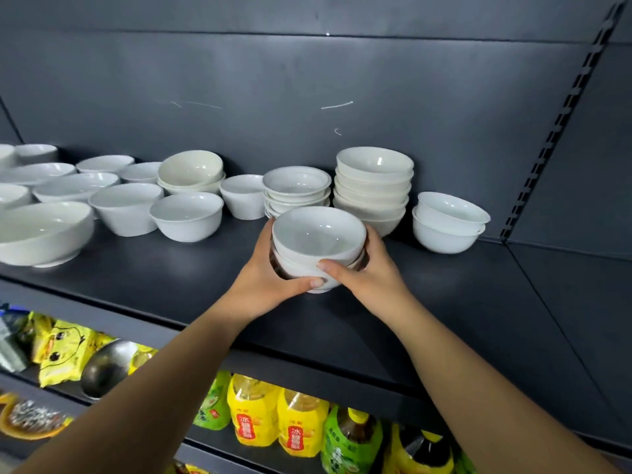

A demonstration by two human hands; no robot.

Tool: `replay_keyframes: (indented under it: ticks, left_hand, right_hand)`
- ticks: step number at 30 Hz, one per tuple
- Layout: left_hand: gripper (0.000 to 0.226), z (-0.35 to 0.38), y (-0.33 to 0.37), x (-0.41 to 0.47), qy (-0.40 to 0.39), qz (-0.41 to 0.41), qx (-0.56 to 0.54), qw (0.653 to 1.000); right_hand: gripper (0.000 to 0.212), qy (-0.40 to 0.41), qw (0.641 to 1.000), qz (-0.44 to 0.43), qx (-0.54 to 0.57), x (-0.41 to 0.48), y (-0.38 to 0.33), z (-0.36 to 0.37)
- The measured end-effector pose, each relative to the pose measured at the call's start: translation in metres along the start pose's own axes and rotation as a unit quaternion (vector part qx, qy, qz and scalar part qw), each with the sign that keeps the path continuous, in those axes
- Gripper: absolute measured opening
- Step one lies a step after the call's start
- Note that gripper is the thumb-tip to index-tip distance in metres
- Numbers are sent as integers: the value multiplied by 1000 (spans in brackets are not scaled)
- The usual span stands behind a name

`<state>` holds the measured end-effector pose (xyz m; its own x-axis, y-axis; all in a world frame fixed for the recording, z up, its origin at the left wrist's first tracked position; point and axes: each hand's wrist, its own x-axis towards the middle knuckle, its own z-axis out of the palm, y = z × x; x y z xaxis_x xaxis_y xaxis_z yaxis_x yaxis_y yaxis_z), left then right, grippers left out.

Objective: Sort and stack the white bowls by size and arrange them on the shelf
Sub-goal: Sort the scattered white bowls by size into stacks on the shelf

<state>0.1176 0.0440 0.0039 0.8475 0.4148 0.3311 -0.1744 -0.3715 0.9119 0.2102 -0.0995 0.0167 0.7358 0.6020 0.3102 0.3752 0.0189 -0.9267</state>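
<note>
White ceramic bowl stack (318, 234) is gripped between your left hand (270, 273) and right hand (367, 271), which hide its lower part.

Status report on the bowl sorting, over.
Left hand and right hand grip one short bowl stack, mid shelf. Tall stack and rimmed stack close behind.

The stack of plain white glossy ceramic bowls (318, 234) at the front has no pattern, while the nested cream-tinted ceramic bowls (190, 167) to the left look yellower. The matte metal shelf (444, 302) and its back panel (307, 80) are dark slate grey, and the panel has pale scratches. Below, yellow-wrapped plastic bottles (251, 412) carry red labels beside green-wrapped bottles (349, 439). Yellow snack packets (61, 350) show a black cartoon face.
</note>
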Motion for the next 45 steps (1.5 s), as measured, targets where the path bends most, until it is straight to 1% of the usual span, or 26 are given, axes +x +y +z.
replay_keyframes:
  ticks: [1, 2, 5, 7, 10, 12, 14, 16, 19, 23, 25, 27, 29, 30, 33, 34, 36, 38, 39, 41, 42, 44, 45]
  left_hand:
    - [90, -10, -1, -1, 5, -1, -6, 1000]
    - [93, -19, -3, -3, 10, -3, -9, 1000]
    - [108, -39, -11, -3, 0, 2, -4, 1000]
    - [114, -48, -14, -3, -11, 2, -9, 1000]
    - [98, -45, -18, 1, -46, 15, -17, 999]
    - [101, -35, -19, 9, -102, 18, -20, 994]
    - [107, -17, -14, 17, -149, 10, -34, 988]
    - [110, 7, -6, 23, -184, 17, -45, 982]
    - [108, 48, 5, 27, -234, 15, -61, 970]
    - [119, 99, 19, 27, -276, 9, -72, 958]
    - [112, 121, 25, 26, -286, 15, -82, 955]
    - [107, 140, 27, 28, -298, 22, -86, 950]
    - [103, 152, 29, 28, -304, 28, -82, 949]
    - [99, 154, 28, 28, -301, 32, -81, 950]
    - [91, 155, 29, 26, -284, 41, -77, 955]
    - [90, 152, 29, 26, -282, 41, -73, 956]
    - [83, 145, 30, 24, -281, 49, -54, 957]
    - [68, 133, 33, 23, -264, 52, -30, 963]
    - [58, 125, 34, 22, -246, 52, -17, 968]
    - [41, 101, 35, 22, -204, 50, 0, 978]
    - [32, 86, 35, 22, -185, 55, 2, 981]
    - [18, 50, 33, 19, -151, 77, 4, 985]
    - [14, 33, 32, 18, -138, 85, 5, 987]
  right_hand:
    - [71, -4, 1000, -1, 1, 2, -2, 10]
    - [69, -6, 1000, -4, 2, 4, -2, 21]
    - [63, -5, 1000, -14, -4, 6, -1, 41]
    - [59, 1, 1000, -15, -12, 6, -1, 47]
    - [59, 25, 999, -14, -18, 2, -6, 39]
    - [65, 52, 998, -5, -20, -4, -7, 26]
    - [66, 84, 996, 0, -22, -14, -10, 7]
    - [68, 122, 992, 11, -25, -27, -11, -11]
    - [74, 189, 981, 34, -27, -49, -8, -40]
    - [79, 233, 971, 44, -35, -71, -4, -82]
    - [86, 236, 970, 47, -28, -78, -2, -101]
    - [99, 229, 972, 53, -5, -84, 3, -117]
    - [103, 226, 972, 57, 21, -86, 9, -127]
    - [101, 226, 972, 54, 30, -86, 12, -128]
    - [84, 238, 970, 41, 29, -86, 13, -127]
    - [81, 245, 968, 41, 21, -85, 12, -126]
    - [88, 276, 960, 50, -27, -86, 9, -123]
    - [104, 327, 936, 62, -116, -89, 0, -117]
    - [102, 352, 919, 51, -171, -91, -7, -113]
    - [85, 385, 884, 6, -264, -93, -23, -100]
    - [77, 388, 877, -18, -284, -91, -31, -91]
    - [65, 373, 872, -74, -307, -81, -44, -66]
    - [60, 356, 874, -103, -315, -75, -49, -52]
